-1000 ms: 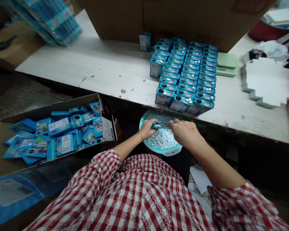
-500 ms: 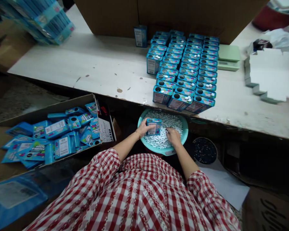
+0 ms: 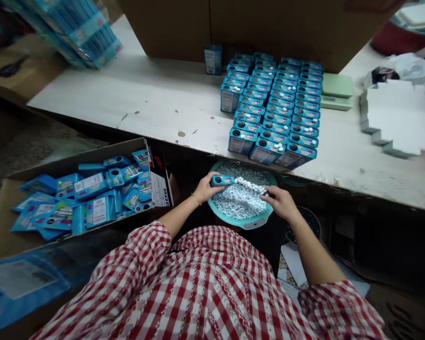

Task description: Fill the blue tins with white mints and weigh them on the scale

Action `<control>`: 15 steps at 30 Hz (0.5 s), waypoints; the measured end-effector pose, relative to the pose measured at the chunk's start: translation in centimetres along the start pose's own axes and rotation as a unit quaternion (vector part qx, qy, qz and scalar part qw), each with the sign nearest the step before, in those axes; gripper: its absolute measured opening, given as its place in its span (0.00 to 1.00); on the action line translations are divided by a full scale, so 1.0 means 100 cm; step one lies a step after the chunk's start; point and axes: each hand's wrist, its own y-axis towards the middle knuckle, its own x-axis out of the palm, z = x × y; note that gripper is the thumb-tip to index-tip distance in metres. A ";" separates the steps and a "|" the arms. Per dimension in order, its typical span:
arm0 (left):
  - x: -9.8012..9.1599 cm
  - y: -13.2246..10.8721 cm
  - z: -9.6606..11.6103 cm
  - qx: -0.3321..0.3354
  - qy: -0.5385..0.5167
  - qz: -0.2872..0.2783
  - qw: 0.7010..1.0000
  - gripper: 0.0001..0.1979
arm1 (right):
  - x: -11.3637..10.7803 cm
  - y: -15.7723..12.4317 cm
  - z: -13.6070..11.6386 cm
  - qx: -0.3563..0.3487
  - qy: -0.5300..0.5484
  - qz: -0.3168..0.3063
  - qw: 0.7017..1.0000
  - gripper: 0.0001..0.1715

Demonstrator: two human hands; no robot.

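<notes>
A teal bowl [image 3: 255,221] full of small white candies [image 3: 237,203] sits just below the table's front edge. My left hand [image 3: 203,189] is closed round a small blue candy box [image 3: 222,180], held level over the bowl. My right hand [image 3: 281,202] is beside it over the bowl's right rim, fingers curled, with a row of white candies [image 3: 251,185] lying along them toward the box.
Several rows of upright blue boxes [image 3: 274,111] stand on the white table [image 3: 156,104]. A cardboard carton [image 3: 7,198] of loose blue boxes is at my left. A green scale [image 3: 337,89], white folded cartons [image 3: 400,115] and big brown cartons [image 3: 233,26] lie farther back.
My left hand turned the box from upright to level and raised it. My right hand came up out of the candies with a row of them and moved toward the bowl's right rim.
</notes>
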 end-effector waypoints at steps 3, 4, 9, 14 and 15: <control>0.016 0.004 0.009 0.033 0.040 -0.023 0.998 0.21 | -0.027 0.004 -0.036 -0.007 -0.081 -0.041 0.996 0.18; 0.020 0.005 0.011 0.044 0.054 -0.030 0.997 0.21 | -0.034 0.006 -0.048 -0.003 -0.126 -0.061 0.990 0.19; 0.031 0.008 0.016 0.085 0.092 -0.054 0.991 0.21 | -0.046 0.015 -0.105 0.022 -0.345 -0.144 0.927 0.18; 0.034 0.006 0.012 0.090 0.093 -0.054 0.990 0.20 | -0.035 0.019 -0.141 0.002 -0.418 -0.159 0.895 0.19; 0.035 0.006 0.011 0.088 0.090 -0.054 0.991 0.20 | -0.034 0.019 -0.146 -0.004 -0.421 -0.159 0.893 0.19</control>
